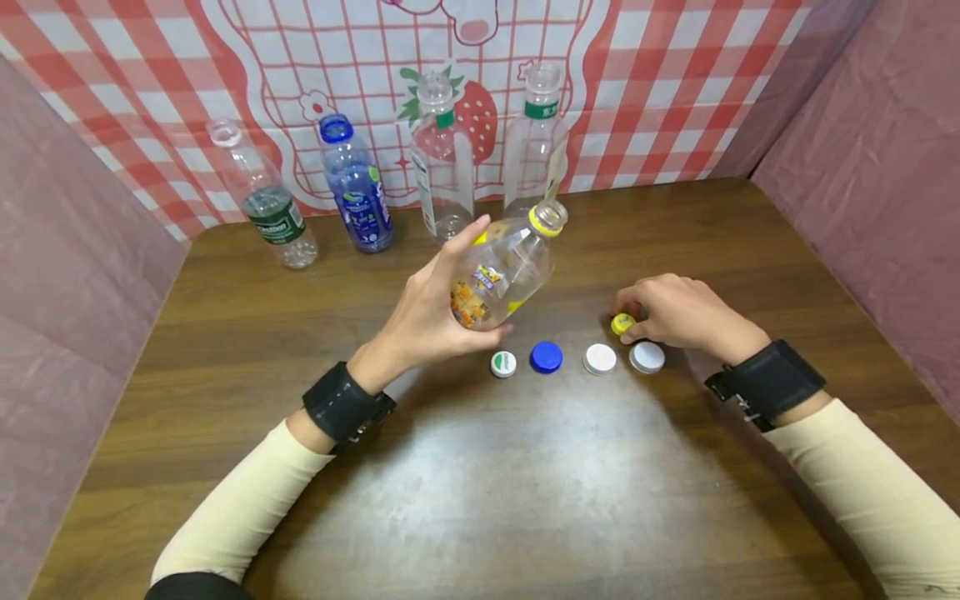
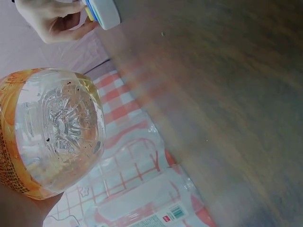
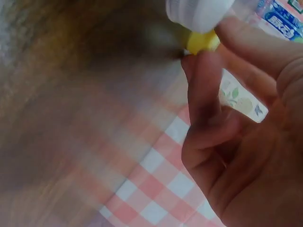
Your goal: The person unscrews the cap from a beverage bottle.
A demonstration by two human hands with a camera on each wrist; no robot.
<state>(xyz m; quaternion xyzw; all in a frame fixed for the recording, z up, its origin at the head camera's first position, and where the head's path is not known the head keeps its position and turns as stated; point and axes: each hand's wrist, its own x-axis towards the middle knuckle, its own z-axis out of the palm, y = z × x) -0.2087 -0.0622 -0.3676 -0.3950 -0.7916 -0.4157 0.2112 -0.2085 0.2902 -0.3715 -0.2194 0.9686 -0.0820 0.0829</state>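
Note:
My left hand (image 1: 423, 312) grips a clear plastic bottle (image 1: 517, 258) with an orange label and a yellow neck ring, tilted with its uncapped mouth up and to the right. The left wrist view shows the ribbed bottom of this bottle (image 2: 66, 118). Farther right, my right hand (image 1: 678, 308) pinches a yellow bottle cap (image 1: 622, 323) between thumb and fingers, low over the table. Close by the right thumb lies a white cap (image 1: 647, 357). In the right wrist view the yellow cap (image 3: 201, 42) is partly hidden behind a white cap (image 3: 199, 14).
Another white cap (image 1: 599, 358), a blue cap (image 1: 546, 357) and a white-and-green cap (image 1: 503, 363) lie in a row on the wooden table (image 1: 465, 500). Along the back stand a green-labelled bottle (image 1: 273, 212), a blue bottle (image 1: 356, 196) and two clear bottles (image 1: 442, 167), all uncapped.

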